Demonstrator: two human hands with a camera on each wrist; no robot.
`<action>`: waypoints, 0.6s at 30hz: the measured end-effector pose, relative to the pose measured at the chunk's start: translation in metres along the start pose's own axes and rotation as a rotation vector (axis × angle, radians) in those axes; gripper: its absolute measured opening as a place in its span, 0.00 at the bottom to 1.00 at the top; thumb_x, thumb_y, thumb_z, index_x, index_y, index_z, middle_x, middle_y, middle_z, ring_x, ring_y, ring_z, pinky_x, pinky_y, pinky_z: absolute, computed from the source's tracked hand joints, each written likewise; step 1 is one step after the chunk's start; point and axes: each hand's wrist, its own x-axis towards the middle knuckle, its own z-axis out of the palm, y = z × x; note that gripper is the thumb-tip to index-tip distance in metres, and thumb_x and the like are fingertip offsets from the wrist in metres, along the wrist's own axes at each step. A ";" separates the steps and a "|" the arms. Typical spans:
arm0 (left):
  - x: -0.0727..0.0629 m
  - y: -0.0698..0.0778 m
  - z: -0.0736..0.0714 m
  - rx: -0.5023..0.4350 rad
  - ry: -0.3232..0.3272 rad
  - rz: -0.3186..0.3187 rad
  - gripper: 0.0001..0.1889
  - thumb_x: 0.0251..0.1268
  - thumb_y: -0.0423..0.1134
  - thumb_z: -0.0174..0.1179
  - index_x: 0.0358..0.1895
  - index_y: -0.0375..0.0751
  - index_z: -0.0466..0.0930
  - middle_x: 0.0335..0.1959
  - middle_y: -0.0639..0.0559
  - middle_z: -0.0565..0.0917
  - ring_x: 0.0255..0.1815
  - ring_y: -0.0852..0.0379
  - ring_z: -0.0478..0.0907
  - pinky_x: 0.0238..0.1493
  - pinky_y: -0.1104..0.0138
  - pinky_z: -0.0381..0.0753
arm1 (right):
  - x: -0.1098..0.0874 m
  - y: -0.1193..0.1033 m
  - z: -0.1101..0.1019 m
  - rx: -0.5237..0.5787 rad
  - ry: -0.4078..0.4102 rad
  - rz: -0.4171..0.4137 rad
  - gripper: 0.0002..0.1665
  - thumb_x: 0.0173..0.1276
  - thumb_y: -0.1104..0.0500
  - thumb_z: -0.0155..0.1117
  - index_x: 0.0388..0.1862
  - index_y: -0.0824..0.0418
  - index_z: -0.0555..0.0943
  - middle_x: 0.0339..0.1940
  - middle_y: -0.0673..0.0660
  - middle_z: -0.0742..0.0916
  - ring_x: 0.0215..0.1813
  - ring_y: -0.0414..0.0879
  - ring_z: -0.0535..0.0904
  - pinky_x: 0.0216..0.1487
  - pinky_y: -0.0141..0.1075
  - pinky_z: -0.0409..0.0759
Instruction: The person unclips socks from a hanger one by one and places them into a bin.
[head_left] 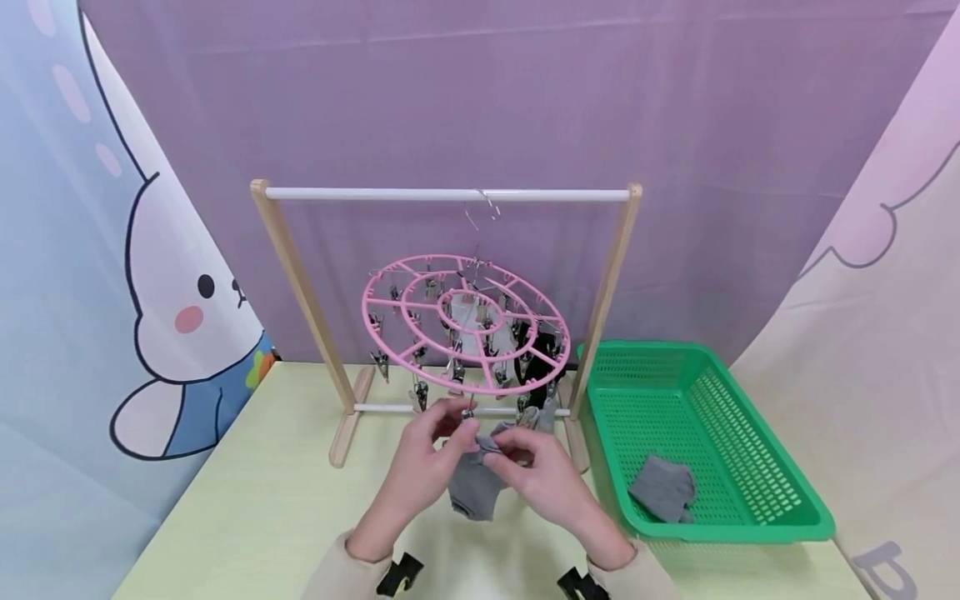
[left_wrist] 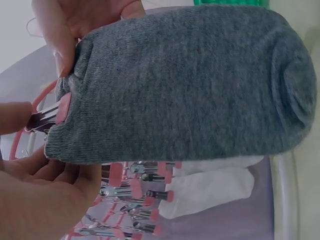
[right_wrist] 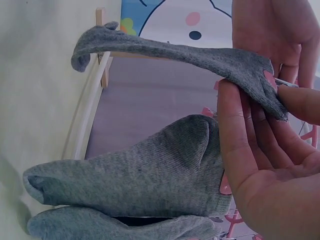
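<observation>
A grey sock (left_wrist: 190, 85) hangs by its cuff from a metal clip (left_wrist: 50, 115) with pink tips, at the front of a round pink clip hanger (head_left: 487, 390). My left hand (head_left: 427, 454) pinches that clip between thumb and fingers, beside the cuff. With thumb and fingers my right hand (head_left: 543, 471) pinches the other side of the cuff. In the right wrist view the sock shows edge-on, and another grey sock (right_wrist: 145, 170) hangs from a clip below it. My right hand's fingers (right_wrist: 235, 130) lie under the cuff.
A wooden rack with a white bar (head_left: 375, 194) carries the hanger. White socks (left_wrist: 210, 192) and a black item (head_left: 538, 375) hang at its back and right. To the right, a green basket (head_left: 720, 533) holds a grey sock (head_left: 663, 490).
</observation>
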 end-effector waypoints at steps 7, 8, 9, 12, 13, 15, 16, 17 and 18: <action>0.002 0.000 -0.002 -0.081 0.000 -0.066 0.08 0.72 0.36 0.63 0.49 0.39 0.83 0.41 0.50 0.84 0.39 0.56 0.81 0.43 0.66 0.83 | 0.001 0.001 0.002 0.004 -0.009 0.005 0.09 0.73 0.60 0.66 0.47 0.63 0.86 0.40 0.56 0.86 0.37 0.42 0.83 0.34 0.35 0.84; 0.002 0.000 -0.002 -0.084 -0.001 -0.064 0.07 0.71 0.36 0.64 0.47 0.39 0.83 0.40 0.50 0.84 0.39 0.56 0.81 0.42 0.66 0.82 | 0.001 0.001 0.002 0.000 -0.006 0.005 0.09 0.73 0.60 0.66 0.47 0.63 0.86 0.40 0.56 0.86 0.37 0.42 0.83 0.34 0.34 0.83; 0.003 0.000 -0.002 -0.083 -0.003 -0.059 0.06 0.71 0.36 0.64 0.47 0.38 0.83 0.40 0.50 0.83 0.38 0.56 0.80 0.41 0.66 0.82 | 0.001 0.001 0.002 -0.004 -0.003 0.005 0.09 0.73 0.60 0.66 0.47 0.63 0.86 0.40 0.56 0.86 0.37 0.42 0.83 0.34 0.34 0.83; 0.002 0.000 -0.001 -0.079 0.000 -0.043 0.05 0.71 0.35 0.64 0.44 0.39 0.82 0.38 0.51 0.83 0.37 0.57 0.79 0.42 0.66 0.80 | 0.000 -0.001 0.003 -0.014 0.008 0.004 0.09 0.73 0.61 0.66 0.47 0.63 0.85 0.39 0.56 0.86 0.36 0.42 0.82 0.34 0.34 0.82; 0.001 0.000 -0.001 -0.079 0.003 -0.034 0.04 0.71 0.35 0.64 0.44 0.40 0.81 0.39 0.52 0.83 0.37 0.57 0.79 0.41 0.66 0.80 | 0.000 -0.001 0.004 -0.011 0.008 0.005 0.09 0.73 0.61 0.66 0.47 0.64 0.85 0.39 0.56 0.86 0.36 0.42 0.82 0.33 0.34 0.82; 0.000 0.001 -0.001 -0.080 0.014 -0.015 0.03 0.71 0.35 0.64 0.43 0.41 0.81 0.38 0.52 0.83 0.37 0.57 0.79 0.41 0.65 0.80 | 0.000 -0.002 0.005 -0.003 0.008 0.007 0.10 0.74 0.61 0.65 0.48 0.65 0.85 0.39 0.56 0.86 0.35 0.42 0.83 0.33 0.34 0.82; -0.001 0.002 0.000 -0.078 0.018 -0.007 0.03 0.71 0.35 0.64 0.42 0.42 0.80 0.38 0.53 0.83 0.37 0.57 0.79 0.41 0.65 0.80 | 0.000 -0.002 0.005 0.002 0.008 0.008 0.10 0.74 0.61 0.65 0.48 0.65 0.85 0.40 0.57 0.86 0.35 0.42 0.83 0.33 0.33 0.82; -0.001 0.002 0.000 -0.074 0.022 0.001 0.03 0.71 0.35 0.64 0.42 0.42 0.80 0.38 0.53 0.83 0.36 0.57 0.79 0.40 0.65 0.80 | 0.000 -0.002 0.005 0.007 0.006 0.009 0.10 0.73 0.61 0.65 0.48 0.66 0.84 0.40 0.57 0.86 0.36 0.43 0.83 0.34 0.33 0.83; -0.002 0.002 0.000 -0.073 0.026 0.011 0.02 0.71 0.35 0.64 0.41 0.42 0.80 0.38 0.53 0.83 0.36 0.57 0.79 0.39 0.65 0.80 | 0.000 -0.002 0.006 0.012 0.002 0.009 0.10 0.73 0.61 0.65 0.48 0.66 0.84 0.40 0.58 0.86 0.36 0.43 0.84 0.34 0.34 0.83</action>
